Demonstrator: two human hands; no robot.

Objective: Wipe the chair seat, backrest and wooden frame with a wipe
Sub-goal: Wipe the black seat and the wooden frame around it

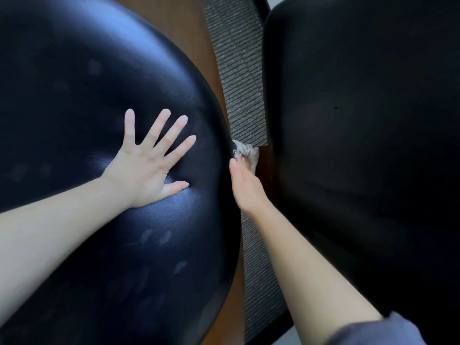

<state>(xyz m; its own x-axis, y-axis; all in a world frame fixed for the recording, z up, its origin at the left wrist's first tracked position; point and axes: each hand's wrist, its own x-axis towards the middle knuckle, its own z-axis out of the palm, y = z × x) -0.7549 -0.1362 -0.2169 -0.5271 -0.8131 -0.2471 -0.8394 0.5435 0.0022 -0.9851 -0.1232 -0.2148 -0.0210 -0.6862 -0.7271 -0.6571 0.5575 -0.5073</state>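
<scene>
Head view, looking steeply down. My left hand [146, 165] lies flat, fingers spread, holding nothing, pressed into the glossy black padded leather-like chair seat [99, 95]; the cushion dimples under the palm, so I judge it soft and springy with a slick skin that shows smudges. My right hand [245, 185] is closed around the small crumpled pale wipe [246, 151], low at the seat's right edge, against the reddish-brown wooden frame [211, 70] that shows just past the cushion. A second black chair [361, 145] stands just beside, grey ribbed carpet [239, 83] between them.

Handling judgement: the wipe is light and limp, and will bunch; best kept balled in the fingers with a flat face outward. The frame looks rigid and smooth, so it can take firm pressure. The chair is steadied from the seat top; I cannot tell whether it swivels.
</scene>
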